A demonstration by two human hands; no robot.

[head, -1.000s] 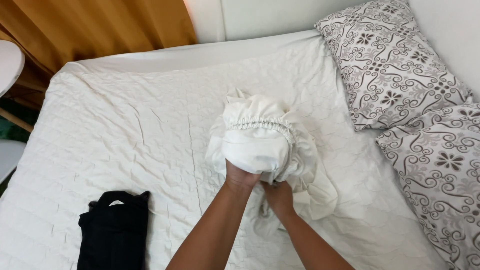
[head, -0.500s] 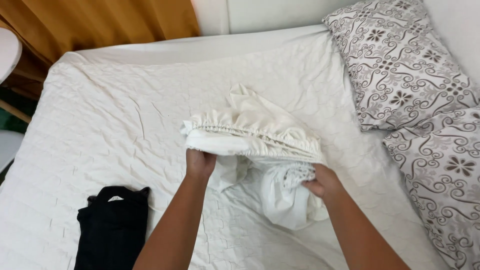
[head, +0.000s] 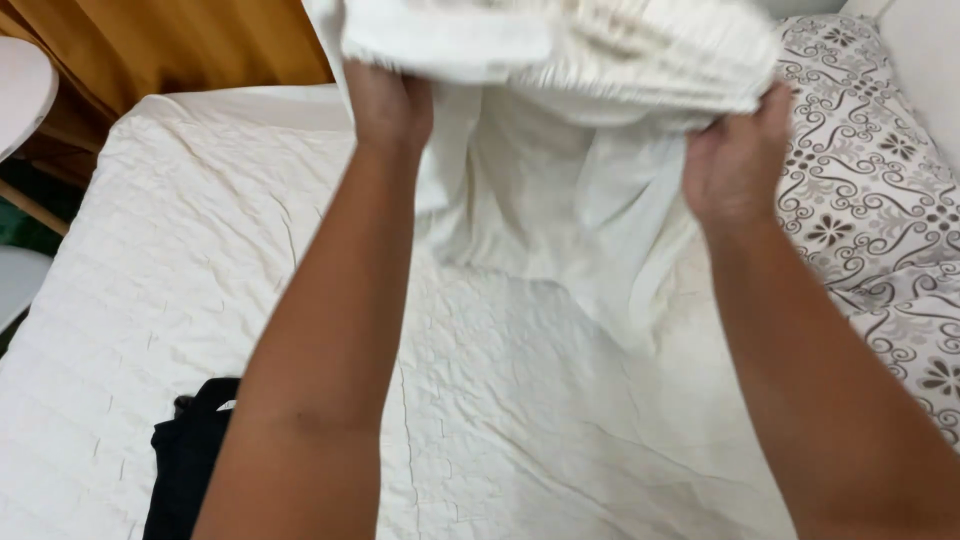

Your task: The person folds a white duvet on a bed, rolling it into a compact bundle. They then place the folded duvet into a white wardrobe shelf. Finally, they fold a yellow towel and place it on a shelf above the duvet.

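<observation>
a bed (head: pixel 500 420) with a quilted cream cover fills most of the view, its surface creased toward 6 o'clock. at 3 o'clock, along the bed's edge, lie patterned pillows (head: pixel 860 210) in grey and white with flower and scroll shapes, one above the other, the lower one running off the frame. at 7 o'clock a folded black garment (head: pixel 190 470) lies on the cover, partly hidden by the left forearm, which crosses in front of it. at 11 o'clock an orange-brown curtain (head: pixel 180 45) hangs behind the bed's far edge, and at 9 o'clock the rim of a round white table (head: pixel 20 90) shows beside a bit of dark green floor. both arms rise from the bottom edge and reach up and away from the camera, nearly straight. the left hand (head: pixel 390 100) sits at 12 o'clock, slightly left, its back to the camera, fingers clenched into the gathered edge of a white fitted sheet (head: pixel 560 150). the right hand (head: pixel 735 165) is at 2 o'clock, thumb side up, its fingers likewise grasping the same bunched, elastic-looking hem. the sheet is lifted clear of the bed, stretched between the two hands at the top of the frame, its loose cloth hanging down in soft folds between the forearms and covering the far middle of the bed; its lowest tip hangs near the right forearm.
</observation>
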